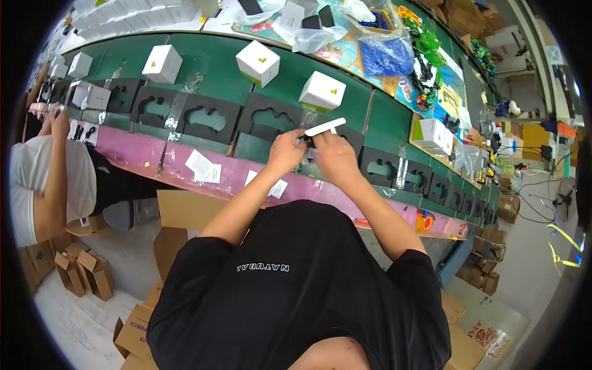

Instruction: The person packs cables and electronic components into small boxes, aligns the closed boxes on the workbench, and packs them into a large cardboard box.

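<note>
My left hand [287,152] is closed at the left end of a white flat piece [325,127], over the pink and green bench edge. Beneath the same piece, my right hand [335,158] has its fingers bent around something dark, too small to make out. Just left of my hands lies a black foam insert [266,116] with a shaped cutout. Beyond the hands stand a white box [322,91] with a green mark and another white box [258,63]. Printed papers [203,167] lie on the pink strip near my left forearm.
Foam inserts [209,119] line the green bench [203,61] on both sides. A co-worker [52,179] stands at the left. An orange tape roll [425,221] sits at the front right edge. Bagged parts [387,55] lie at the back. Cardboard boxes [139,330] are below.
</note>
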`<state>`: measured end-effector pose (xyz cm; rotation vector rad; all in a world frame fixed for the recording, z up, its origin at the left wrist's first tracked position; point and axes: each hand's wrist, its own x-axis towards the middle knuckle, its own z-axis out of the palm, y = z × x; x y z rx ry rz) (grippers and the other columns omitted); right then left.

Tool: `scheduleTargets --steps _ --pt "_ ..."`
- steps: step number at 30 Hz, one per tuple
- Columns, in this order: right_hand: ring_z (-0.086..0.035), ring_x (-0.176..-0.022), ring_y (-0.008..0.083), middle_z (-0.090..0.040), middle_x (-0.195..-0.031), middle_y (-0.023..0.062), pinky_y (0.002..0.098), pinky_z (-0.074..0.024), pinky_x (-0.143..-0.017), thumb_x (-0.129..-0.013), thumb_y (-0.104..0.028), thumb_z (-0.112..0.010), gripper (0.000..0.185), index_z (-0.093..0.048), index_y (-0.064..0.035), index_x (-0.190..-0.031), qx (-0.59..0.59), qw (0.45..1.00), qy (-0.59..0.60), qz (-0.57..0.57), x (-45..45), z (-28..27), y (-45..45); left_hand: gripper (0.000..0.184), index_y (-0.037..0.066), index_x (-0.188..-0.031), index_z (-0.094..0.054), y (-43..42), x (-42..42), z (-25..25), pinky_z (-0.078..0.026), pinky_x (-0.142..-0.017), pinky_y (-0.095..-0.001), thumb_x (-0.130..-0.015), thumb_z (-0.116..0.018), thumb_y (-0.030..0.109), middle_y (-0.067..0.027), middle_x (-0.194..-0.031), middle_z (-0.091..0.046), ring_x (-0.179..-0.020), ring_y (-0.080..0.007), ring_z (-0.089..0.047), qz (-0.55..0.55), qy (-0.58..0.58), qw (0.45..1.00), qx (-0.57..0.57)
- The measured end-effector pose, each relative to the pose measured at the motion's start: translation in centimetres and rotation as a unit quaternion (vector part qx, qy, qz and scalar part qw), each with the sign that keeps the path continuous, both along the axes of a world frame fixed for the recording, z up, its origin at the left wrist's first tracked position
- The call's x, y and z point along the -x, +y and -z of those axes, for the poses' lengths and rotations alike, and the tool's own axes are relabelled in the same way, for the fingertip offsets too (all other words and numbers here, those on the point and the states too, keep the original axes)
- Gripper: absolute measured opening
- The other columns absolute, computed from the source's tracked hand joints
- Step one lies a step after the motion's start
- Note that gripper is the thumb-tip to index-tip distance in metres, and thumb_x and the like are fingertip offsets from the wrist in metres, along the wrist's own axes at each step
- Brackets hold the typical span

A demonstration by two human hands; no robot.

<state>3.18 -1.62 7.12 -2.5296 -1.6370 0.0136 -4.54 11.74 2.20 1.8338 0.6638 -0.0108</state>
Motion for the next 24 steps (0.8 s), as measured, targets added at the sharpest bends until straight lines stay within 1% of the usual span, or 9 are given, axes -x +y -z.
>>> scheduleTargets --steps 3,6,11,16,19,21,22,23,24 --pt "-0.059 -0.086 0.026 -0.06 -0.091 0.0075 0.0374 -0.044 -0.07 -0.075 -0.009 -0.061 0.02 -0.063 -0.0086 -0.095 -0.096 0.995 0.026 -0.01 -0.6 1.0 -1.5 0.039 0.003 -0.113 -0.066 0.1 -0.1 0.3 -0.047 -0.091 -0.045 -0.077 -0.058 0.015 -0.0232 -0.104 -0.066 -0.102 -0.0397 -0.061 0.014 -0.018 1.0 -0.019" --pt "-0.058 -0.088 0.0257 -0.061 -0.081 0.0063 0.0411 -0.041 -0.083 -0.072 -0.012 -0.06 0.016 -0.066 -0.0077 -0.086 0.006 0.999 -0.049 -0.022 -0.6 2.4 -2.6 0.038 0.001 -0.112 -0.066 -0.1 -0.4 -0.1 -0.047 -0.092 -0.0452 -0.077 -0.057 0.013 -0.024 -0.104 -0.066 -0.102 -0.04 -0.061 0.038 -0.017 0.999 -0.021" --pt "-0.058 -0.088 0.0269 -0.065 -0.09 0.0046 0.046 -0.0399 -0.086 -0.072 -0.013 -0.06 0.009 -0.069 -0.0102 -0.076 0.09 0.99 -0.108 -0.021 0.0 4.2 0.9 0.038 0.002 -0.11 -0.067 1.2 -1.6 -0.2 -0.047 -0.091 -0.0458 -0.076 -0.052 0.011 -0.0264 -0.098 -0.065 -0.097 -0.0417 -0.062 0.1 -0.021 0.994 -0.032" --pt "-0.059 -0.09 0.0236 -0.064 -0.097 0.006 0.0408 -0.0434 -0.083 -0.077 -0.012 -0.064 0.014 -0.067 -0.0067 -0.09 -0.151 0.988 0.005 0.02 -0.2 2.6 -2.6 0.039 0.005 -0.11 -0.068 2.5 -2.3 -1.2 -0.048 -0.089 -0.0465 -0.075 -0.051 0.011 -0.0261 -0.097 -0.065 -0.097 -0.0419 -0.061 0.138 0.008 0.988 -0.073" --pt "-0.06 -0.088 0.0199 -0.061 -0.104 0.0088 0.0329 -0.0485 -0.072 -0.086 -0.013 -0.064 0.025 -0.061 -0.0039 -0.109 -0.359 0.871 0.2 0.27 -0.1 3.6 -4.8 0.039 0.004 -0.115 -0.065 3.0 -1.8 -0.7 -0.049 -0.088 -0.0437 -0.08 -0.056 0.018 -0.0261 -0.099 -0.065 -0.098 -0.0408 -0.062 0.129 -0.017 0.988 -0.085" --pt "-0.06 -0.087 0.0163 -0.059 -0.113 0.0089 0.0274 -0.0483 -0.069 -0.091 -0.016 -0.062 0.031 -0.058 -0.0018 -0.118 -0.346 0.844 0.262 0.316 -1.1 5.0 -5.7 0.041 0.005 -0.124 -0.061 2.3 -1.1 -1.2 -0.048 -0.091 -0.0369 -0.089 -0.058 0.027 -0.0183 -0.108 -0.068 -0.1 -0.0318 -0.065 0.074 -0.017 0.997 -0.013" --pt "-0.06 -0.088 0.0152 -0.059 -0.116 0.0084 0.0272 -0.0485 -0.07 -0.091 -0.016 -0.063 0.036 -0.055 -0.0015 -0.122 -0.356 0.759 0.427 0.339 -1.5 5.2 -5.7 0.041 0.005 -0.124 -0.061 1.9 -0.5 -0.3 -0.048 -0.091 -0.0369 -0.089 -0.058 0.027 -0.0183 -0.108 -0.068 -0.1 -0.0318 -0.065 0.073 -0.015 0.997 -0.018" --pt "-0.06 -0.089 0.014 -0.059 -0.118 0.008 0.027 -0.0487 -0.071 -0.091 -0.016 -0.064 0.04 -0.053 -0.0012 -0.126 -0.352 0.648 0.578 0.349 -1.8 5.5 -5.6 0.043 0.005 -0.129 -0.057 1.5 0.4 1.5 -0.046 -0.093 -0.0338 -0.093 -0.057 0.029 -0.0133 -0.113 -0.067 -0.104 -0.0255 -0.063 0.019 -0.081 0.99 0.113" --pt "-0.06 -0.09 0.0123 -0.061 -0.116 0.0074 0.027 -0.0489 -0.073 -0.09 -0.015 -0.065 0.043 -0.052 -0.001 -0.13 -0.313 0.693 0.565 0.321 -2.1 6.2 -5.7 0.046 0.005 -0.134 -0.054 1.2 1.1 2.5 -0.044 -0.094 -0.0307 -0.097 -0.055 0.032 -0.0082 -0.118 -0.065 -0.107 -0.0192 -0.061 -0.037 -0.145 0.958 0.243"
